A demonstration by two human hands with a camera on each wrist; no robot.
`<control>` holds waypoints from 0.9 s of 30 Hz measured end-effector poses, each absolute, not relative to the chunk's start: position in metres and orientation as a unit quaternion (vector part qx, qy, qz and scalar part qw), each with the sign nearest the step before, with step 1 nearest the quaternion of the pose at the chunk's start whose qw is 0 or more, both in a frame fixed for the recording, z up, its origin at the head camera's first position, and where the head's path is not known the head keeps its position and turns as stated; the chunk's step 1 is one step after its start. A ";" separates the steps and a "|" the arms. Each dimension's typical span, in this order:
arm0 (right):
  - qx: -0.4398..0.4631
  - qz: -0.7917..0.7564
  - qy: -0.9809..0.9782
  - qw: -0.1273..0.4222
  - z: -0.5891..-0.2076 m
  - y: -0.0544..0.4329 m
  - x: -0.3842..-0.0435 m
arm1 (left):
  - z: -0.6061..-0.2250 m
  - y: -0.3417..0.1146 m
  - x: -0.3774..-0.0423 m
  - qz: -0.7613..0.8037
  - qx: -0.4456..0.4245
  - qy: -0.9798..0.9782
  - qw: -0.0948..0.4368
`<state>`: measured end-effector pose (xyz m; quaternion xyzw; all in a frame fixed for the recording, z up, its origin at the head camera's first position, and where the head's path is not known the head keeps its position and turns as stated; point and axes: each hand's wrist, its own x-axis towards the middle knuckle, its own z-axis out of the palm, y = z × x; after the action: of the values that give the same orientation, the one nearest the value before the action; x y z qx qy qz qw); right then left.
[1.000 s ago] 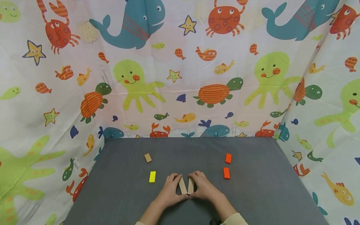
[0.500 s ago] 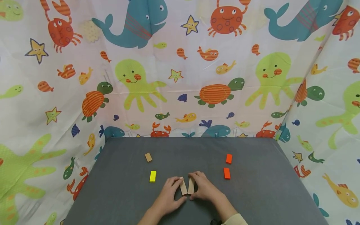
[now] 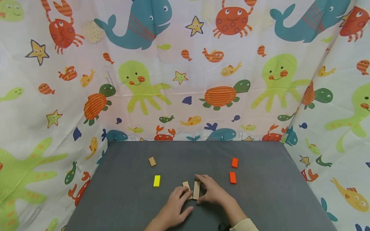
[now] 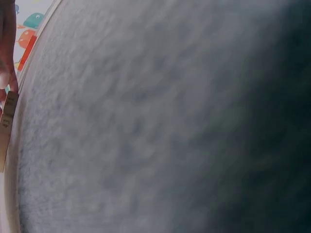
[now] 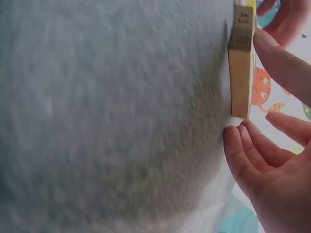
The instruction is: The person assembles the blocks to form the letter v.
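Two narrow wooden blocks lie lengthwise in front of the person. In the head view, the left hand has its fingertips over the near part of the left wooden block, its thumb apart from it. Around the right wooden block curve the fingers and thumb of the right hand, at its far and near ends. In the right wrist view, the right hand's fingers come right up to the end of a wooden block; dark markings show on its other end. The left wrist view catches a marked block at its edge.
Further left lie a yellow block and a small wooden block. Two orange-red blocks lie to the right on the dark grey table. A curtain printed with sea animals surrounds the table's back and sides.
The left hand has drawn back toward the person, its thumb leaving the left block's near end. The right hand has moved slightly right, its grip looser. The two blocks lie nearly as before.
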<state>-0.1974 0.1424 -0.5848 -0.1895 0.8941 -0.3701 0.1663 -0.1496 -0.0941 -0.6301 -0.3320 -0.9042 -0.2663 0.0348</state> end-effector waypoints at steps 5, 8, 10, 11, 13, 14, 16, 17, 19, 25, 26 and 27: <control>-0.188 -0.398 0.883 0.161 -0.580 0.152 -0.201 | -0.630 -0.092 -0.148 -0.255 -0.332 -0.908 0.019; -0.188 -0.396 0.888 0.140 -0.580 0.158 -0.203 | -0.630 -0.091 -0.147 -0.250 -0.336 -0.908 0.020; -0.184 -0.392 0.893 0.125 -0.580 0.161 -0.204 | -0.631 -0.091 -0.147 -0.245 -0.342 -0.907 0.024; -0.181 -0.387 0.897 0.117 -0.580 0.163 -0.204 | -0.631 -0.091 -0.147 -0.242 -0.344 -0.907 0.027; -0.177 -0.382 0.902 0.102 -0.579 0.166 -0.205 | -0.632 -0.091 -0.147 -0.237 -0.348 -0.907 0.030; -0.176 -0.380 0.903 0.096 -0.578 0.167 -0.205 | -0.633 -0.091 -0.147 -0.235 -0.348 -0.907 0.030; -0.169 -0.381 0.904 0.092 -0.575 0.170 -0.205 | -0.634 -0.092 -0.147 -0.231 -0.349 -0.908 0.029; -0.165 -0.382 0.905 0.090 -0.574 0.171 -0.205 | -0.634 -0.092 -0.147 -0.228 -0.349 -0.908 0.029; -0.159 -0.387 0.904 0.088 -0.572 0.172 -0.206 | -0.634 -0.092 -0.146 -0.224 -0.348 -0.910 0.028; -0.152 -0.392 0.904 0.077 -0.568 0.174 -0.207 | -0.632 -0.093 -0.146 -0.217 -0.348 -0.912 0.021; -0.154 -0.391 0.904 0.073 -0.568 0.175 -0.207 | -0.632 -0.093 -0.146 -0.217 -0.348 -0.912 0.017; -0.155 -0.391 0.905 0.069 -0.567 0.175 -0.207 | -0.632 -0.093 -0.147 -0.216 -0.346 -0.913 0.011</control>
<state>-0.2073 0.1750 -0.5675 -0.1554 0.9046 -0.3910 0.0686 -0.1468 -0.0931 -0.6315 -0.3463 -0.9129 -0.2158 0.0109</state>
